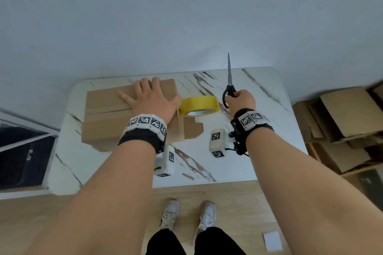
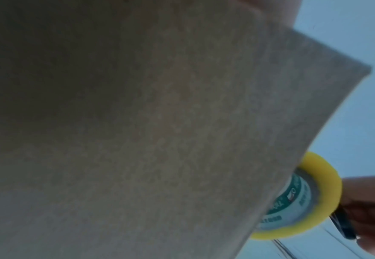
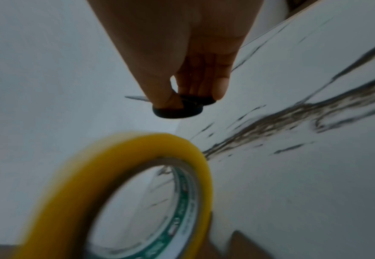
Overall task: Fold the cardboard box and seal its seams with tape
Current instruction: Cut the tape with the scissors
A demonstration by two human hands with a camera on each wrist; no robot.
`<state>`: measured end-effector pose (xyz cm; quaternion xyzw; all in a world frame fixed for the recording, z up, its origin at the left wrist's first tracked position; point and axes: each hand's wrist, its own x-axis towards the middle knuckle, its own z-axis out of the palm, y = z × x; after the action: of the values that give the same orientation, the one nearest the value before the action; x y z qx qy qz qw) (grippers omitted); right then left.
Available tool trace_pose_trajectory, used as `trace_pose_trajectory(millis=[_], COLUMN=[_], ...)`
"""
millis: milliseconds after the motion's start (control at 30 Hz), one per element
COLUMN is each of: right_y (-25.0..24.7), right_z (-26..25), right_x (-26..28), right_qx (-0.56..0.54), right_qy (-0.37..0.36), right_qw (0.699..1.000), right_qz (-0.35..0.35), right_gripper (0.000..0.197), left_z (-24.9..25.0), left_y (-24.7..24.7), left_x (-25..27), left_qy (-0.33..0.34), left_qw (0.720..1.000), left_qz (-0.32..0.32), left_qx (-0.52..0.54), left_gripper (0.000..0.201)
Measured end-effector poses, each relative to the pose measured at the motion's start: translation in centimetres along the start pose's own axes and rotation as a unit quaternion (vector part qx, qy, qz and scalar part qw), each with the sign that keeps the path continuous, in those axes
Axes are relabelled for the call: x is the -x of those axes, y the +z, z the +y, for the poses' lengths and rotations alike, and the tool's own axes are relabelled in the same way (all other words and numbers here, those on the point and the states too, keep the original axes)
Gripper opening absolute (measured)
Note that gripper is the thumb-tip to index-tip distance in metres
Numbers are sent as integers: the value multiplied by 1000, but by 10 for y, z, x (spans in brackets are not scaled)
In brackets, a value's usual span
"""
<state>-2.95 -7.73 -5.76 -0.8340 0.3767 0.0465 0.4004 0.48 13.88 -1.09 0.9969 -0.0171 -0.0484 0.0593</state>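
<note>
A brown cardboard box point(image 1: 107, 114) lies on the marble table point(image 1: 248, 151), its top flaps meeting at a dark seam. My left hand point(image 1: 151, 99) presses flat on the box's right part with fingers spread. A yellow tape roll point(image 1: 199, 106) stands at the box's right edge, also seen as the tape roll point(image 2: 311, 196) and the tape roll point(image 3: 124, 196). My right hand point(image 1: 240, 99) grips the black handles of the scissors point(image 1: 229, 80), blades shut and pointing away. The scissors' handles point(image 3: 180, 108) sit around my fingers. The box point(image 2: 137, 131) fills the left wrist view.
A loose flap of cardboard point(image 1: 192, 128) juts out from the box on the table. Stacks of flattened cardboard point(image 1: 344, 122) stand at the right of the table. A dark framed panel point(image 1: 22, 151) lies at the left. A white wall is behind the table.
</note>
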Motion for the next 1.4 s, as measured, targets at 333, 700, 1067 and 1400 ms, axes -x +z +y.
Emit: trace_pose_trajectory(millis=[333,700,1067,1400], right_y=[-5,1,2,24], right_z=[-24,-18,4,-16], right_x=[58,125,149,141], right_qx=[-135,-213,-261,-295], right_qy=[-26,74,110,114], right_qw=[988,942,891,891], right_qz=[-74,-250,-354,-326], right_gripper=[19,53,40,50], left_z=[-7,-26,-17,-16], left_y=[-13,-35,-33,-33], left_x=[-10,-10,-9,-7], left_qy=[-41,20,23,14], left_qw=[996,984,986,986], left_qz=[-65,-163,-156,-154], left_qx=[42,71,58,56], left_gripper=[80,82,67,66])
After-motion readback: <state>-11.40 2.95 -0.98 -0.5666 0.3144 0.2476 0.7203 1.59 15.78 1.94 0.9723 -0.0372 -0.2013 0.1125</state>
